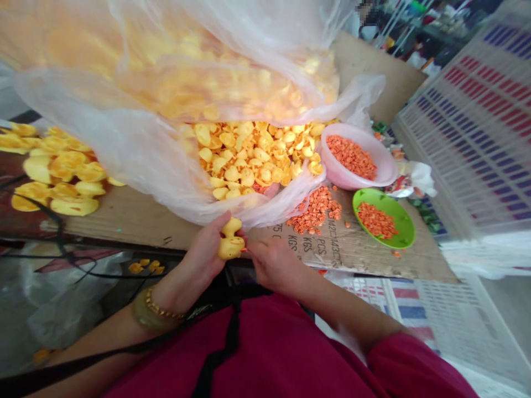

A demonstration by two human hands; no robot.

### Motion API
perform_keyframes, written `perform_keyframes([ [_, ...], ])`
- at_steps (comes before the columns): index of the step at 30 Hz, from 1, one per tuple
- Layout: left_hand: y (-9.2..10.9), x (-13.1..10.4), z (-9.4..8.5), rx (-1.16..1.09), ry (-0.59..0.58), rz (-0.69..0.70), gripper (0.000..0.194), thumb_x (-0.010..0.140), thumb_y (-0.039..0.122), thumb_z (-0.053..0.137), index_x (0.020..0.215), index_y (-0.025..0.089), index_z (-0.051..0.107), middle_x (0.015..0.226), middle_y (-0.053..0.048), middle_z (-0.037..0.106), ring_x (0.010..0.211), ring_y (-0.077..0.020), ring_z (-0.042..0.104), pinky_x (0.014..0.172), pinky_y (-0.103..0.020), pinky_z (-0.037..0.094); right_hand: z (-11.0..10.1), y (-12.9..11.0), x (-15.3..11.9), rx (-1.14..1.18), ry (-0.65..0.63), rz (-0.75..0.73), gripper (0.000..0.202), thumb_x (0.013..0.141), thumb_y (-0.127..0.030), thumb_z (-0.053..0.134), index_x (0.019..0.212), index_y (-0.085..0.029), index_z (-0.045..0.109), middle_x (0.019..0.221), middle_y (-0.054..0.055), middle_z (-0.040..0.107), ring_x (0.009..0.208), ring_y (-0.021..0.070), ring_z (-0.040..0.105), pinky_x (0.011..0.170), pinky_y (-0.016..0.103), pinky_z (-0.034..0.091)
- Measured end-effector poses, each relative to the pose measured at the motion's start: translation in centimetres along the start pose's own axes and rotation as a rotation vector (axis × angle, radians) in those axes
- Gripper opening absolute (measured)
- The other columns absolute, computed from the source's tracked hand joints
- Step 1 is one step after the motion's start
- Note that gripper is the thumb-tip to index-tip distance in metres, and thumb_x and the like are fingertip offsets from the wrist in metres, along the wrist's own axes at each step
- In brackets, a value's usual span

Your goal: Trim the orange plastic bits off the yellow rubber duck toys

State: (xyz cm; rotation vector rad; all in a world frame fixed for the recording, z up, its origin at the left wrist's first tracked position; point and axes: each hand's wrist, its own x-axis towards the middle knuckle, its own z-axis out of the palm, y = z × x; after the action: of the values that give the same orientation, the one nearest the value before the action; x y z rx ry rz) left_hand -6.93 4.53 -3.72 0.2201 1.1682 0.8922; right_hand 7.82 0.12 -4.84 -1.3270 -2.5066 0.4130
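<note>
My left hand [207,249] is closed around a yellow duck-shaped piece [231,247] at the front edge of the cardboard. Close beside it on the right, my right hand [276,262] has its fingers pinched at the piece's side, where a small bit of orange shows between the fingertips and the yellow surface. Just beyond both hands lies a big clear plastic bag [166,149], its mouth open on many yellow hollow pieces [249,155]. Small orange pieces [317,210] are heaped on the cardboard to the right of the bag's mouth.
A pink bowl [390,166] and a green bowl [409,226] hold orange pieces at the right. Larger yellow shells [68,171] are piled at the left on the cardboard [136,218]. White plastic crates [473,121] stand at the far right. Black straps [60,226] hang at the left.
</note>
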Motion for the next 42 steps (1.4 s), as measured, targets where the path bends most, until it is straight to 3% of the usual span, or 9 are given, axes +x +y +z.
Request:
perform_keyframes([
  [3, -0.2, 0.3, 0.5, 0.056, -0.007, 0.013, 0.025, 0.091, 0.028, 0.047, 0.071, 0.015, 0.056, 0.055, -0.003, 0.057, 0.043, -0.0142, 0.054, 0.042, -0.024, 0.045, -0.6, -0.6, 0.3, -0.14, -0.102, -0.014, 0.017, 0.079, -0.009, 0.051, 0.086, -0.011, 0.066, 0.074, 0.01, 0.068, 0.066, 0.0203, 0.061, 0.06, 0.029, 0.045],
  [11, -1.4, 0.8, 1.4, 0.113, 0.002, 0.039, 0.026, 0.092, 0.023, 0.045, 0.069, 0.016, 0.054, 0.051, -0.001, 0.055, 0.042, -0.0121, 0.052, 0.041, -0.021, 0.043, 1.6, -1.0, -0.9, -0.151, -0.063, 0.097, 0.013, 0.078, -0.015, 0.056, 0.085, -0.011, 0.066, 0.078, 0.013, 0.069, 0.066, 0.0222, 0.062, 0.058, 0.03, 0.044],
  [14, -1.5, 0.8, 0.9, 0.147, -0.057, 0.039, 0.021, 0.089, 0.025, 0.048, 0.072, 0.016, 0.055, 0.053, -0.002, 0.057, 0.043, -0.0139, 0.055, 0.04, -0.022, 0.045, 1.4, 1.8, -1.6, 0.03, -0.024, 0.082, 0.014, 0.084, -0.016, 0.054, 0.081, -0.015, 0.067, 0.075, 0.006, 0.07, 0.066, 0.0165, 0.061, 0.061, 0.025, 0.044],
  [16, -1.2, 0.7, 0.5, 0.151, -0.132, 0.047, 0.017, 0.088, 0.026, 0.05, 0.077, 0.016, 0.057, 0.056, -0.003, 0.059, 0.045, -0.0159, 0.057, 0.04, -0.024, 0.047, 0.8, 4.8, -1.7, 0.076, 0.074, 0.218, 0.022, 0.089, -0.015, 0.051, 0.077, -0.017, 0.069, 0.074, 0.004, 0.07, 0.068, 0.0146, 0.061, 0.063, 0.023, 0.043],
  [19, -0.7, 0.7, -0.1, 0.108, -0.215, -0.018, 0.021, 0.089, 0.028, 0.048, 0.08, 0.013, 0.06, 0.058, -0.006, 0.06, 0.046, -0.0173, 0.058, 0.04, -0.025, 0.047, 0.2, 9.1, -1.4, -0.079, 0.188, 0.503, 0.022, 0.089, -0.015, 0.053, 0.079, -0.016, 0.073, 0.081, 0.007, 0.07, 0.077, 0.0175, 0.062, 0.07, 0.026, 0.044],
  [24, -0.5, 1.0, -0.9, 0.026, -0.327, -0.066, 0.03, 0.09, 0.033, 0.042, 0.088, 0.011, 0.063, 0.061, -0.01, 0.063, 0.051, -0.0217, 0.062, 0.044, -0.029, 0.05, 1.5, 11.5, -1.3, -0.259, 0.113, 0.523, 0.023, 0.092, -0.025, 0.053, 0.094, -0.02, 0.075, 0.094, 0.01, 0.067, 0.09, 0.0212, 0.059, 0.081, 0.032, 0.042],
  [29, -1.0, 1.3, -1.6, -0.033, -0.405, -0.059, 0.034, 0.09, 0.033, 0.041, 0.094, 0.01, 0.065, 0.063, -0.013, 0.066, 0.055, -0.0243, 0.064, 0.051, -0.034, 0.052, 1.4, 10.6, -1.4, -0.28, 0.146, 0.505, 0.016, 0.086, -0.018, 0.056, 0.089, -0.016, 0.072, 0.094, 0.012, 0.066, 0.091, 0.0246, 0.058, 0.078, 0.035, 0.041],
  [36, -1.2, 1.3, -1.1, -0.042, -0.371, -0.08, 0.027, 0.082, 0.025, 0.046, 0.085, 0.009, 0.068, 0.063, -0.011, 0.065, 0.053, -0.0212, 0.062, 0.051, -0.032, 0.05, 0.3, 3.7, 0.0, 0.568, 0.437, 0.241, 0.009, 0.083, -0.021, 0.063, 0.077, -0.02, 0.069, 0.072, 0.0, 0.07, 0.066, 0.0146, 0.063, 0.064, 0.025, 0.05],
  [42, -1.3, 0.8, 0.0, -0.061, -0.225, -0.095, 0.023, 0.081, 0.02, 0.046, 0.069, 0.012, 0.064, 0.063, -0.007, 0.064, 0.053, -0.0155, 0.058, 0.051, -0.025, 0.048, 1.2, 0.6, 0.3, 0.436, 0.463, -0.012, 0.013, 0.086, -0.015, 0.06, 0.076, -0.019, 0.067, 0.077, 0.004, 0.072, 0.073, 0.0147, 0.066, 0.069, 0.025, 0.051],
])
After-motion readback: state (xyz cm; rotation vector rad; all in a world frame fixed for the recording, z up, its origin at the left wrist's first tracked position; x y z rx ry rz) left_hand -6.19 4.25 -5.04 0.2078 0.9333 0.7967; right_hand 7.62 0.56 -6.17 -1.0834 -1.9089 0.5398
